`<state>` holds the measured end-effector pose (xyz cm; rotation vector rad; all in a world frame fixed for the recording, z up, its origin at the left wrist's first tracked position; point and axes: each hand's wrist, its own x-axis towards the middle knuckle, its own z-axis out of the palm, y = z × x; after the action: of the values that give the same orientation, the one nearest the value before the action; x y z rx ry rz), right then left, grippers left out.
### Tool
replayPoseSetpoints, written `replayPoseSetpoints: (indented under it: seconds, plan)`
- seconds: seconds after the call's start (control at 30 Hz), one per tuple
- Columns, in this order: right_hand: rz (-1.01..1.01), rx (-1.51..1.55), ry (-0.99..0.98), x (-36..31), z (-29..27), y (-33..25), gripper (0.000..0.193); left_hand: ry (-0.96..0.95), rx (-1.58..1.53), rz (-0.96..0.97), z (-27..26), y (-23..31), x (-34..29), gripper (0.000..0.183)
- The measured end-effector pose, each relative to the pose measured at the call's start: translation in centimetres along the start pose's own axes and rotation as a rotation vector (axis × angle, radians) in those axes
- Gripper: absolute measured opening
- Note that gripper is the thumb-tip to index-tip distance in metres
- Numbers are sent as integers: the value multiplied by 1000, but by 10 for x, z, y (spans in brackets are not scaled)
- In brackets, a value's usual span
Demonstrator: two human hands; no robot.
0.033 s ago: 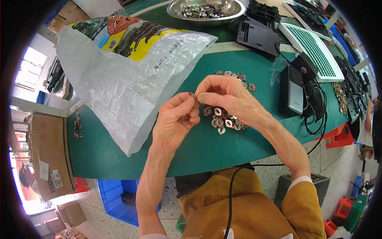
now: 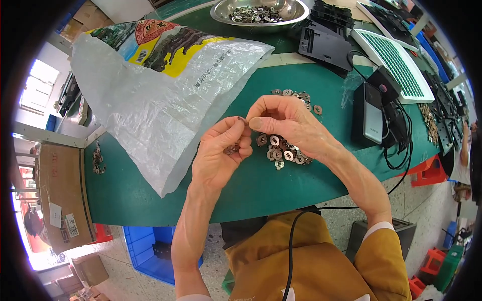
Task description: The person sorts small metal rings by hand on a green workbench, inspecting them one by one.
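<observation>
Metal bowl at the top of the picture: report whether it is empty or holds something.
It holds something: small metal pieces lie across the bottom of the metal bowl, with bare inner wall showing beside them.

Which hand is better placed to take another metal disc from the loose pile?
Likely the right hand, which is above the disc pile; the left hand is curled around metal pieces.

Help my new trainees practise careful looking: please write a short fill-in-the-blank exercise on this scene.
1. The left hand and right hand are over a tabletop coloured ____.
2. The large plastic bag lies toward the person's ____ side.
3. The bin below the table is coloured ____.
4. The pile of metal discs is partly hidden by the ____ hand.

Missing words: green; left; blue; right.
</observation>
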<state>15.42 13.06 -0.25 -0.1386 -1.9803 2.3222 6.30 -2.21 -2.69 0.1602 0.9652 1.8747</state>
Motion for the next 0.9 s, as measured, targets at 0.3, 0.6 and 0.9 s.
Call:
replayPoseSetpoints:
  seconds: [0.3,0.6,0.9]
  plan:
    - [-112,-448,82,2,-6,4,9,9,-59,51,-1,0,0,11]
    - [-339,-1169,2,-4,-3,15,8,37,141,150,-1,-2,0,7]
    - [-325,-956,71,0,-9,8,8,10,-20,94,-1,1,1,18]
